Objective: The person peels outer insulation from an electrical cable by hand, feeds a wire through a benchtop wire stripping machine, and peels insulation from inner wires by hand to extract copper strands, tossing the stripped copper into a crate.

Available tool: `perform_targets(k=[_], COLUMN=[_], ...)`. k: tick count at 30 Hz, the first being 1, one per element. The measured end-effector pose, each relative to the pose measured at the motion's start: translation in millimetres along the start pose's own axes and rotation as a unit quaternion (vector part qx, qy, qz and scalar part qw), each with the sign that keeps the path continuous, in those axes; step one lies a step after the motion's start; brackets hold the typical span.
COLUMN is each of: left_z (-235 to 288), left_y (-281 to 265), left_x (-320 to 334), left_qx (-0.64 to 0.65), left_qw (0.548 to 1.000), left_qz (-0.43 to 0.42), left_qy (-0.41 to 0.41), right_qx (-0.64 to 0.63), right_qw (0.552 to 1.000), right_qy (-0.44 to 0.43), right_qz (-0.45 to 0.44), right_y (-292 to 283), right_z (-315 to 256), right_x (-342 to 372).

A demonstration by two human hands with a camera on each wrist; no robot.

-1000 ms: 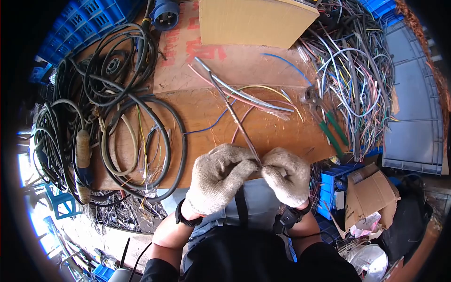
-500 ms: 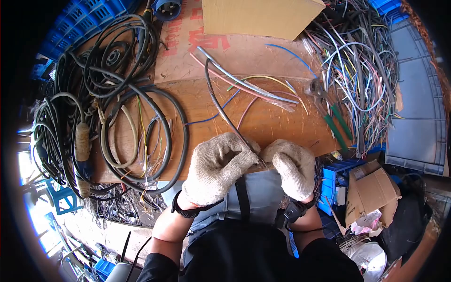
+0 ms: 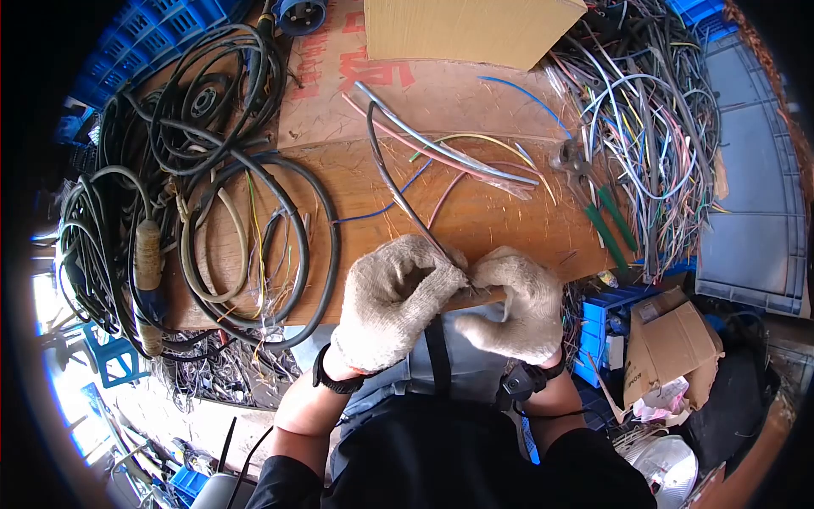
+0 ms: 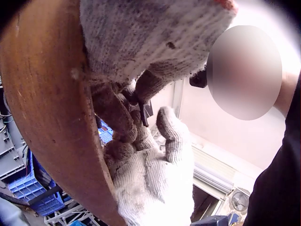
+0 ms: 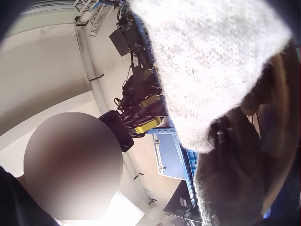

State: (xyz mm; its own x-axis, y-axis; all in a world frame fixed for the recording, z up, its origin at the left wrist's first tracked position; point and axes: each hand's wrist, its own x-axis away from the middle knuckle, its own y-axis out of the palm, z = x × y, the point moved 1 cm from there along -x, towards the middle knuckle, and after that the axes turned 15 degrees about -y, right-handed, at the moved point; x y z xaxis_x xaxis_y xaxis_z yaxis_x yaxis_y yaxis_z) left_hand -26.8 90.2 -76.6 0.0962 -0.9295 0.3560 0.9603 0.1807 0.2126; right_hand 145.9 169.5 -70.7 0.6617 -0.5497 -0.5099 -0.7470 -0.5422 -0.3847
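The left hand [image 3: 386, 310] pinched the dark cable [image 3: 407, 208], which slanted down-right from upper centre; near its lower end, the right hand's [image 3: 530, 310] grasp was unclear.

In the head view, the left hand [image 3: 381, 301] hides the near end of the dark cable [image 3: 395, 188]; whether the right hand [image 3: 519, 307] touches it is unclear. The top edge cuts off the pale box [image 3: 471, 30] at 12 o'clock and the blue plug [image 3: 301, 15] at 11. Wires overlap in the heap [image 3: 649, 127] at 2 (single strands are too fine to trace). Blurred ovals cover the left wrist view's 2 o'clock and the right wrist view's 8.
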Motion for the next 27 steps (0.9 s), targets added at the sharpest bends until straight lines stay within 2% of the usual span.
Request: perform_targets(k=[4, 6, 13, 16, 18, 20, 22, 23, 27], left_z=[0, -1, -1, -2, -2, 0, -1, -2, 0], left_y=[1, 0, -1, -1, -1, -1, -1, -1, 0], left_x=[1, 0, 0, 0, 0, 0, 0, 0, 1], left_qx=[0.026, -0.032, -0.026, -0.010, -0.046, -0.044, -0.042, -0.025, 0.020], left_qw=[0.999, 0.999, 0.999, 1.000, 0.998, 0.999, 0.999, 0.999, 0.999], left_qz=[0.006, 0.020, 0.017, 0.013, 0.020, 0.016, 0.013, 0.002, -0.029], left_qy=[-0.038, 0.022, 0.015, 0.010, 0.024, 0.025, 0.027, 0.021, -0.012], right_qx=[-0.050, -0.031, -0.026, -0.018, -0.143, -0.150, -0.153, -0.108, -0.105], right_qw=[0.998, 0.999, 0.999, 1.000, 0.983, 0.978, 0.974, 0.989, 0.987], right_qy=[0.030, 0.014, 0.026, -0.013, 0.116, 0.136, 0.165, 0.093, 0.095], right_qz=[0.010, -0.002, -0.017, -0.010, 0.023, 0.044, -0.010, -0.042, -0.076], right_y=[-2, -4, -6, -7, -10, -9, -12, -13, -18], right_z=[4, 2, -1, -3, 0, 2, 0, 7, 4], right_x=[6, 4, 2, 0, 7, 8, 6, 6, 0])
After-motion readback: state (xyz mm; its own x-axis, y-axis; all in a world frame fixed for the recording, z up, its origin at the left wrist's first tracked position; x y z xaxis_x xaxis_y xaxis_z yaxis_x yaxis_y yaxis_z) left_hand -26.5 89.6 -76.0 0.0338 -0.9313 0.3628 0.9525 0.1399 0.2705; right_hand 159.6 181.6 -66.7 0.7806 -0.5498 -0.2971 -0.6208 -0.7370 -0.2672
